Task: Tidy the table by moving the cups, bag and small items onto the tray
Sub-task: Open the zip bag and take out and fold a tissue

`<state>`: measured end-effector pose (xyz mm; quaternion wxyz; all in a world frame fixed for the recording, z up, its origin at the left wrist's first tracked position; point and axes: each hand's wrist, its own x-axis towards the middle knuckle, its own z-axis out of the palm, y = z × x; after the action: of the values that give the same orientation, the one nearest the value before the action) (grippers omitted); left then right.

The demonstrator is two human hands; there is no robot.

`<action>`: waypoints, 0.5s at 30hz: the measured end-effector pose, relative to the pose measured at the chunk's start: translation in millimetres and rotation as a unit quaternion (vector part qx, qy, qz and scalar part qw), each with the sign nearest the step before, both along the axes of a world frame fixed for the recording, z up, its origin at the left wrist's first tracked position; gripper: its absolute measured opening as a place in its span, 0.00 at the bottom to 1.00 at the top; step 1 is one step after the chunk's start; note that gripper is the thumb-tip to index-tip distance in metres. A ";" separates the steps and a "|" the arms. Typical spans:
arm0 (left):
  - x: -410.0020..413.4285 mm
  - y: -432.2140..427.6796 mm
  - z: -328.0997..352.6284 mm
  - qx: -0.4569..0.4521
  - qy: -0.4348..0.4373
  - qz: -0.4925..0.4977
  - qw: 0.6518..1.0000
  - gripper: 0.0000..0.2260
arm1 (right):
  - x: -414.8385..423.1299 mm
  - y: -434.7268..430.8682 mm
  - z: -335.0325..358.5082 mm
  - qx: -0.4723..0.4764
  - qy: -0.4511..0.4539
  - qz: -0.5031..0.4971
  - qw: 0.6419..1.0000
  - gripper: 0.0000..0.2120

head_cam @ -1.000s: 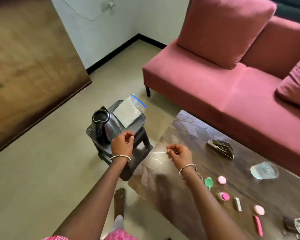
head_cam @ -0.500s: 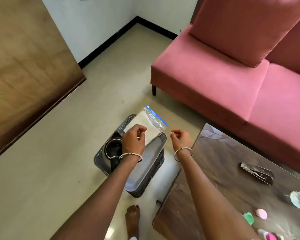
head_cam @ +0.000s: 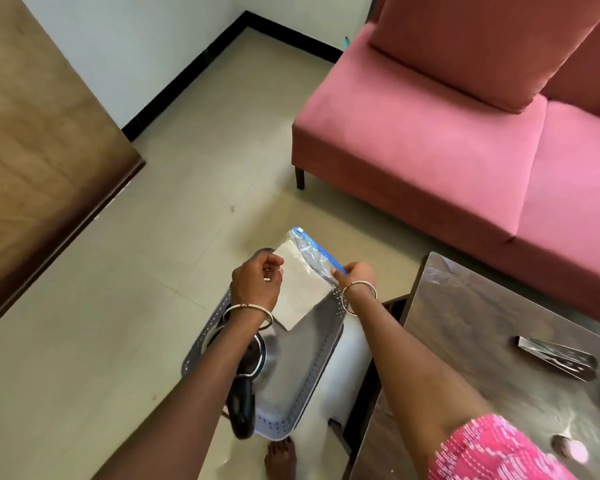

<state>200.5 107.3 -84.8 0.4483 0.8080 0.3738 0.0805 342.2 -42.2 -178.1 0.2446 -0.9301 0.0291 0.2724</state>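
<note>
A clear zip bag (head_cam: 300,282) with a blue seal strip and a white sheet inside lies tilted over the far end of the grey perforated tray (head_cam: 303,393). My left hand (head_cam: 257,284) pinches the bag's left edge. My right hand (head_cam: 355,273) pinches the blue strip at the bag's right corner. A steel kettle (head_cam: 250,372) with a black handle stands in the tray under my left forearm, mostly hidden. The tray rests on a low stool beside the dark table (head_cam: 482,358).
A black folded item (head_cam: 556,356) and a small pink round piece (head_cam: 570,448) lie on the table at the right. A pink sofa (head_cam: 447,150) stands behind. A wooden panel (head_cam: 32,150) is at the left. My bare foot (head_cam: 281,459) is on the tiled floor.
The view swung left and down, away from the table toward the tray. My right hand left the tabletop and took the bag's blue strip; my left hand moved up onto the bag's edge.
</note>
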 end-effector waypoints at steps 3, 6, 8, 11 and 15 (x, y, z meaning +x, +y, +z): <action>0.8 2.0 3.4 -0.016 0.003 0.003 1.000 0.06 | -8.5 -7.0 11.2 0.072 -0.029 -0.006 0.997 0.10; 2.5 -1.1 14.1 -0.041 -0.003 0.015 0.999 0.06 | -21.6 -20.3 42.1 0.154 -0.081 0.001 0.985 0.09; 5.6 -3.2 22.8 -0.051 -0.005 0.026 0.998 0.08 | -31.5 -32.8 67.9 0.193 -0.114 0.021 0.974 0.07; 10.9 -6.3 37.3 -0.039 0.000 0.005 0.999 0.15 | -48.6 -57.1 109.8 0.243 -0.128 0.029 0.961 0.05; 8.8 -17.2 68.0 -0.069 -0.043 -0.073 0.994 0.16 | -70.3 -96.2 160.6 0.284 -0.138 0.034 0.948 0.04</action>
<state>209.3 90.1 -16.8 0.5238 0.7957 0.2989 0.0565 271.9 -138.4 -17.5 0.4912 -0.8509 -0.1155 0.1464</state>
